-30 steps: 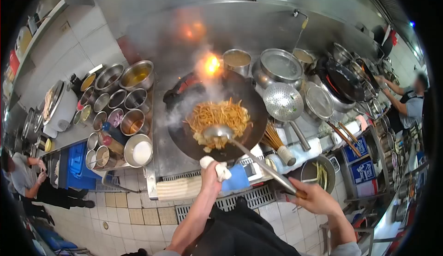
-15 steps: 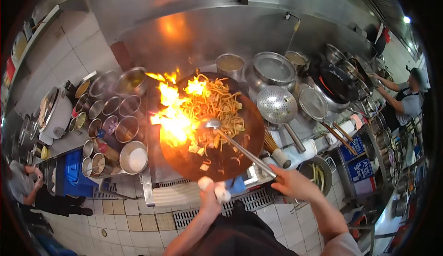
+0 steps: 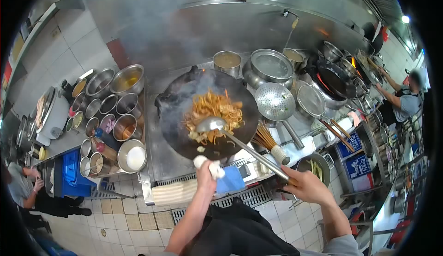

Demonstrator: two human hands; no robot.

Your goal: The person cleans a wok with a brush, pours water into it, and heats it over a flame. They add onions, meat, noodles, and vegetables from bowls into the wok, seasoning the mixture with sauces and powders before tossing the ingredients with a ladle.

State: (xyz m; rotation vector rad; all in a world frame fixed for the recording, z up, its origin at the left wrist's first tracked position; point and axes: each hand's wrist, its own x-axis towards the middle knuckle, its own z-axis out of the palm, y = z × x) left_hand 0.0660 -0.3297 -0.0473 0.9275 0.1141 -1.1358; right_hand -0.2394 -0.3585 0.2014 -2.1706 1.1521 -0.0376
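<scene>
Black steel shows in the head view: a wok point(image 3: 207, 117) is held at its near rim by the left hand point(image 3: 206, 173), whose fingers are clenched around a white cloth point(image 3: 210, 166) wrapped on the handle. Just beyond those fingers, noodles point(image 3: 213, 113) are heaped in the middle of the wok, with smoke drifting over the far-left side. The right hand point(image 3: 307, 187) is closed around the end of a long ladle point(image 3: 244, 147); its bowl rests at the near edge of the noodles, well ahead of the fingers. A blue cloth point(image 3: 229, 181) lies beside the left wrist. A perforated skimmer point(image 3: 275, 101) and lidded pots point(image 3: 270, 67) stand further off, beyond the right fingers. The stirring would probably go best with the cloth grip kept firm and the ladle slid under the heap, not pressed onto it.
</scene>
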